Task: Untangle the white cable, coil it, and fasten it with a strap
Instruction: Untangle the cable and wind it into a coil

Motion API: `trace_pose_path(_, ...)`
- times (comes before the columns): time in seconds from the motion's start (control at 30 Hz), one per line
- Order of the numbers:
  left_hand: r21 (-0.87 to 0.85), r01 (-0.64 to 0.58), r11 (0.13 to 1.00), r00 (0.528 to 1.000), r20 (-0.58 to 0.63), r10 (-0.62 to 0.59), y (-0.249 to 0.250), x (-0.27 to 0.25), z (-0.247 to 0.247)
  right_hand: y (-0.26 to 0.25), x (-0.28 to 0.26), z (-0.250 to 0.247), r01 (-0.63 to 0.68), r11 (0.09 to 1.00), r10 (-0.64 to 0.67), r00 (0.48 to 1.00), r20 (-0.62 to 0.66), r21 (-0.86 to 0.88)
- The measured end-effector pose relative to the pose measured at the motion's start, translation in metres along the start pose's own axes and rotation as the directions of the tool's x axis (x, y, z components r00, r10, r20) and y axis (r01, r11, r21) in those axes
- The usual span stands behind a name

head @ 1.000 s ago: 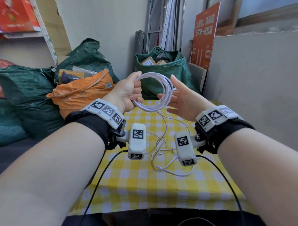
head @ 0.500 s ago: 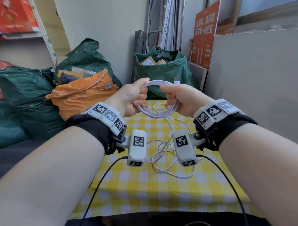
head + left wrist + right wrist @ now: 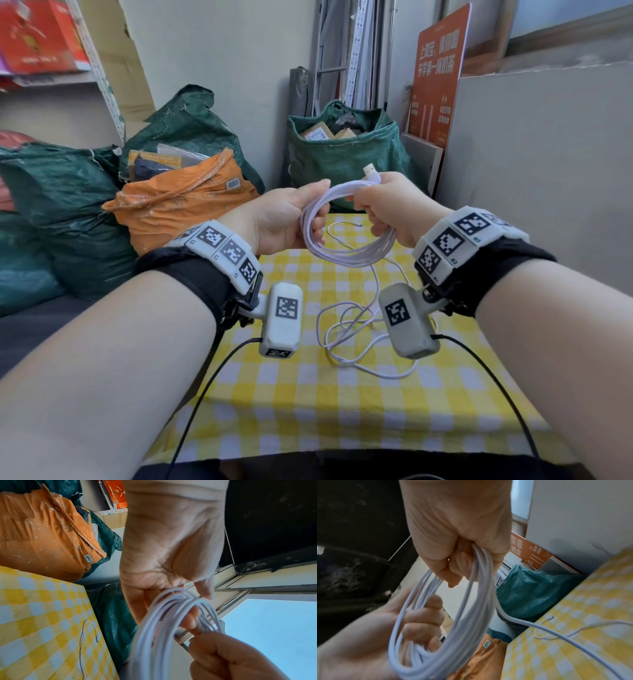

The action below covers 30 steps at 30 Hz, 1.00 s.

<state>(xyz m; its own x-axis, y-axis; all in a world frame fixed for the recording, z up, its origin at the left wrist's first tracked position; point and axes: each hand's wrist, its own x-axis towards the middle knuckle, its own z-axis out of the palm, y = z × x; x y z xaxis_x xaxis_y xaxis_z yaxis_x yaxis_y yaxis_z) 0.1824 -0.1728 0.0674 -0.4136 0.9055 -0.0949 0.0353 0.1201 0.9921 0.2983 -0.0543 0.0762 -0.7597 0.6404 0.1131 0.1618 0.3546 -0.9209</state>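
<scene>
Gripping: left hand (image 3: 281,219) and right hand (image 3: 390,209) fingers curled round the white cable (image 3: 346,251) coil, held between them
Slack: uncoiled tail hangs below right fingers onto the tablecloth (image 3: 308,404); right hand nearer

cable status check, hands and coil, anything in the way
Left hand and right hand both grip the cable coil above the table. Tail still loose on the cloth, not yet coiled. Thin tie lies beyond, unused. Nothing blocking.

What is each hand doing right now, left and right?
Left hand: closed, gripping the white cable coil's left side.
Right hand: closed, gripping the coil's right side by the plug end.
</scene>
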Motion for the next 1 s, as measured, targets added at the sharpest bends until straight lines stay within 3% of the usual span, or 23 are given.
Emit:
trace_pose_path(0.1, 0.097, 0.035, 0.995, 0.996, 0.078, -0.043, 0.007, -0.004, 0.000, -0.008, -0.011, 0.005, 0.131, 0.944, -0.108, 0.990, 0.090, -0.303)
trace_pose_path(0.27, 0.306, 0.112, 0.945, 0.974, 0.153, -0.164, 0.014, -0.006, 0.005, -0.013, -0.016, 0.019, 0.405, 0.671, -0.250, 0.912, 0.325, -0.621)
trace_pose_path(0.3, 0.305, 0.123, 0.944, 0.962, 0.199, -0.189, 0.014, -0.006, 0.003, -0.013, -0.015, 0.020, 0.430, 0.616, -0.263, 0.902, 0.342, -0.660)
trace_pose_path(0.4, 0.228, 0.142, 0.963, 0.919, 0.331, -0.214, 0.014, -0.010, -0.004, -0.018, -0.020, 0.016, 0.452, 0.587, -0.296, 0.892, 0.343, -0.671)
trace_pose_path(0.5, 0.136, 0.119, 0.984, 0.922, 0.352, -0.160, 0.013, -0.014, -0.002, -0.019, -0.022, 0.013, 0.483, 0.541, -0.333, 0.875, 0.352, -0.689)
trace_pose_path(0.57, 0.091, 0.085, 0.992, 0.932, 0.346, -0.112, 0.010, -0.017, 0.001, -0.018, -0.021, 0.011, 0.459, 0.612, -0.336, 0.888, 0.313, -0.644)
trace_pose_path(0.63, 0.059, 0.064, 0.996, 0.943, 0.324, -0.080, 0.009, -0.019, 0.001, -0.016, -0.021, 0.010, 0.398, 0.740, -0.307, 0.917, 0.253, -0.543)
trace_pose_path(0.77, -0.037, 0.036, 0.999, 0.957, 0.290, -0.024, 0.005, -0.022, -0.004, -0.004, -0.020, 0.003, 0.171, 0.966, -0.145, 0.979, 0.142, -0.194)
trace_pose_path(0.9, -0.169, 0.011, 0.986, 0.959, 0.280, 0.037, -0.004, -0.027, -0.006, 0.008, -0.024, -0.001, 0.079, 0.995, -0.089, 0.979, 0.182, 0.062)
trace_pose_path(1.0, -0.241, 0.002, 0.971, 0.960, 0.272, 0.066, -0.011, -0.031, -0.005, 0.016, -0.026, 0.000, 0.012, 0.987, -0.046, 0.978, 0.205, 0.162)
